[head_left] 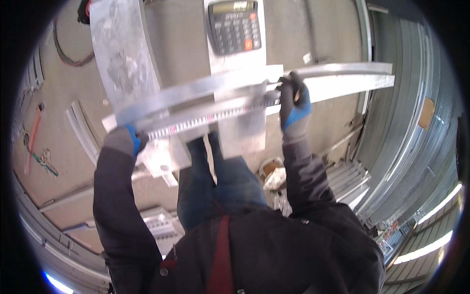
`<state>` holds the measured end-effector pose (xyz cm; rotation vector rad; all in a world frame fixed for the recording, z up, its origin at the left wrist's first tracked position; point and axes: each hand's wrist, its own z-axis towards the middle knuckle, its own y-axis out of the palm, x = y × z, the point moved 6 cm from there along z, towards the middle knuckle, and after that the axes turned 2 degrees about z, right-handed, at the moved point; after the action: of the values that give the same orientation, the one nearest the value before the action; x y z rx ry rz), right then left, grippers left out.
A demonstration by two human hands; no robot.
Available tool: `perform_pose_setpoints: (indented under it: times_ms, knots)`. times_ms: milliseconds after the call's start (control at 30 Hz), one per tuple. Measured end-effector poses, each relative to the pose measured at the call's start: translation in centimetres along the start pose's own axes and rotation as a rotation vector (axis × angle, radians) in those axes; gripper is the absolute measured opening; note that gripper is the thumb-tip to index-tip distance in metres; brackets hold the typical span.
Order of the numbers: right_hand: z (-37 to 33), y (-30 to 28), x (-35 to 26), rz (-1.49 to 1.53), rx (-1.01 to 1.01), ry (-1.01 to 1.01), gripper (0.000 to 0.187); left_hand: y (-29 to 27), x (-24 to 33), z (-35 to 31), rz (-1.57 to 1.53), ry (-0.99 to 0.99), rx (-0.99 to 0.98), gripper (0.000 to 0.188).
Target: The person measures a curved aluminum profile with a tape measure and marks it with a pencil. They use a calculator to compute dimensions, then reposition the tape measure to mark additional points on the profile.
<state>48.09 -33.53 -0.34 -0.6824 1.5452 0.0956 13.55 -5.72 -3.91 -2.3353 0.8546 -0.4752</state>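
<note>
A tape measure's pale blade [210,118] with black and red markings stretches between my hands, along a long metal strip [196,93]. My left hand [131,139], in a grey and blue work glove, is closed at the blade's left end; its case is not visible. My right hand [296,100], gloved alike, has its fingers bent around the blade's right end, over the metal strips. What its fingertips press on is partly blurred. A second pale strip [347,88] runs on to the right beyond that hand.
Two wide metal plates lie crosswise beneath the strips: a scuffed one [122,54] at left and a pale one [242,132] in the middle. A black calculator [235,29] rests at the far end of the middle one. Metal profiles [396,108] line the right side; red-handled tool [35,130] lies left.
</note>
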Motion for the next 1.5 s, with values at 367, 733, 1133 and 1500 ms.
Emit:
perform_pose_setpoints:
  times_ms: [367,733,1133,1500]
  knots:
    - [-3.4,-2.8,0.9,-0.015,-0.019,0.118,0.031,-0.9,0.4,-0.3,-0.177,0.04,-0.086,0.038]
    - [-5.6,2.0,-1.0,-0.088,-0.305,-0.028,0.034,-1.6,0.8,-0.9,-0.135,0.03,-0.083,0.039]
    - [-6.6,10.2,-3.1,-0.11,-0.589,-0.113,0.024,-0.9,0.1,0.0,-0.084,0.044,-0.12,0.04]
    - [-6.8,13.5,-3.1,-0.1,-0.71,-0.156,0.021,-0.8,0.4,0.2,-0.053,0.052,-0.15,0.039]
